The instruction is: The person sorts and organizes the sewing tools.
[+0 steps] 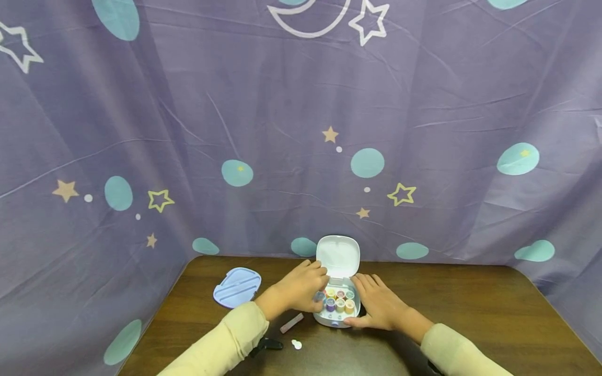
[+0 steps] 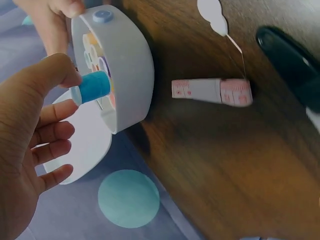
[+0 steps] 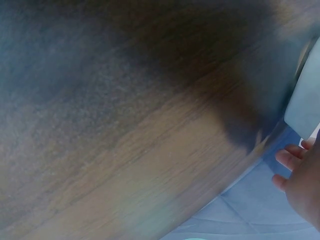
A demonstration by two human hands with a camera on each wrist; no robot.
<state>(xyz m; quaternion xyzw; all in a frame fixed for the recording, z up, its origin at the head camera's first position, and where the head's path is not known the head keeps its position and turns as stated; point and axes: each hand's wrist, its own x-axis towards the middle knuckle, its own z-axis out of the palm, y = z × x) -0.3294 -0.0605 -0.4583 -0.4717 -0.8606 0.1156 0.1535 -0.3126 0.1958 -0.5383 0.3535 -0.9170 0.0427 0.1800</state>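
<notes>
A white sewing box [image 1: 328, 322] stands on the table with its lid [image 1: 337, 256] raised at the back. Several thread spools [image 1: 340, 305] in different colours stand upright inside it. Between thumb and index finger, my left hand [image 1: 301, 287] pinches a bright blue thread spool [image 2: 95, 86] at the box's left side, its far end at the opening. The other left fingers are spread apart. My right hand [image 1: 381, 308] holds the box's right side, thumb at the front rim near the blue latch [image 2: 103, 16] and fingers toward the hinge.
Left of the box lies a blue ridged tray [image 1: 237, 287]. Nearer me are a rolled pink-and-white tape measure [image 2: 212, 91], a white needle threader [image 2: 214, 15] and a black-handled tool [image 2: 290, 67]. A patterned purple curtain [image 1: 301, 130] hangs behind the table.
</notes>
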